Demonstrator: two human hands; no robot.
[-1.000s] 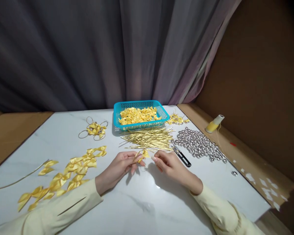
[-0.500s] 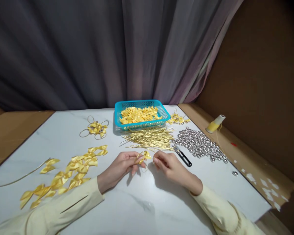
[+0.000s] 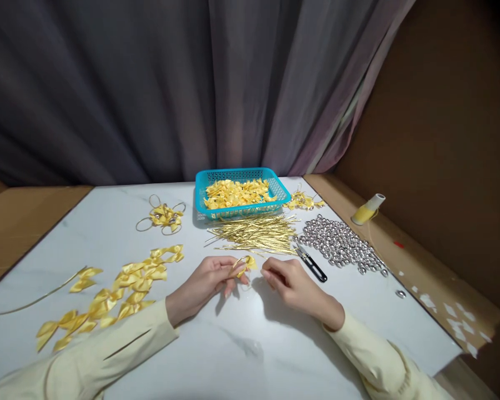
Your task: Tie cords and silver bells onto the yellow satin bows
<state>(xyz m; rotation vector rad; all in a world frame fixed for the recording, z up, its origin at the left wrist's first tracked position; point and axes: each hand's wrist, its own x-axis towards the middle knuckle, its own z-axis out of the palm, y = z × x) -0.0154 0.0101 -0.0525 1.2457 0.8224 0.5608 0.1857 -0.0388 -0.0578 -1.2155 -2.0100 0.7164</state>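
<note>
Between the thumb and fingers of my left hand (image 3: 210, 283) is a yellow ribbon bow (image 3: 249, 263) with a gold cord looped by it. My right hand (image 3: 289, 280) is closed in a pinch just to the right of the bow, apart from it; what the fingertips hold, if anything, is too small to make out. A thin pale thread hangs below the bow. Beyond both hands lies a pile of gold cord pieces (image 3: 258, 233). Black-handled thread snips (image 3: 311, 264) rest beside my right hand, their blades toward the cord pile.
A blue basket (image 3: 200, 194) of yellow bows stands at the back. Silver beads (image 3: 337, 241) are heaped at right, near a thread cone (image 3: 367, 210). Loose bows (image 3: 104, 303) and a gold cord (image 3: 37, 303) lie at left. Finished-looking looped clusters (image 3: 165, 216) sit further back.
The bow in my left hand has turned slightly. My right hand stays pinched at nearly the same spot, and the view has shifted a little.
</note>
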